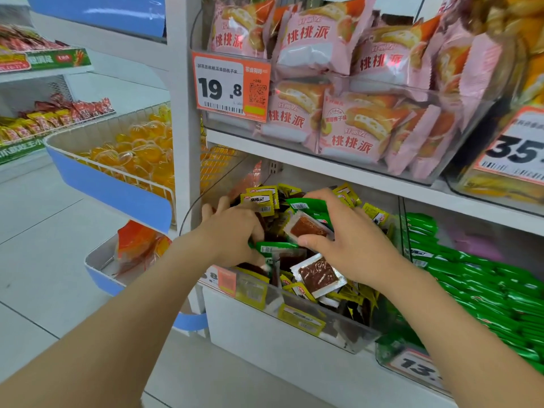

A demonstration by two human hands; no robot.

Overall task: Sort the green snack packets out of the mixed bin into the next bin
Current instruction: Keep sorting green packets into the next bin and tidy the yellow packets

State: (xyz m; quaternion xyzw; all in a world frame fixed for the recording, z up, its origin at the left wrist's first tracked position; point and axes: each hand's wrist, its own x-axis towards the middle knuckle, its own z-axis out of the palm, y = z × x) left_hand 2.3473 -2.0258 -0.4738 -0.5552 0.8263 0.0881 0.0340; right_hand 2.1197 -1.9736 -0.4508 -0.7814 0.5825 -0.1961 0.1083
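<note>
Shop shelving here, pink pastry bags (pixel 347 136) on the shelf above and two clear bins below. Both hands are down in the mixed bin (pixel 323 322), which is full of yellow, green and clear-windowed packets.

The right hand (pixel 353 240) is curled round a small clutch near the bin's middle. The green packets (pixel 306 206) sit under its fingers, and its thumb is on a clear packet (pixel 306 228) with red-brown filling, so a stray has come along. The left hand (pixel 235 231) looks to be pinching the left end of another green packet (pixel 275 247) toward the front-left corner, though the fingertips are hidden.

I'd guess these are light, crinkly and slippery film, soft enough to bend. Best pinched flat at a sealed end, not squeezed in the middle.

The left one lies flat, long axis roughly along the bin's front edge. The right-hand greens tilt, barcode end up toward the back-left.

The next bin (pixel 385 348), on the right, already holds only greens.
</note>
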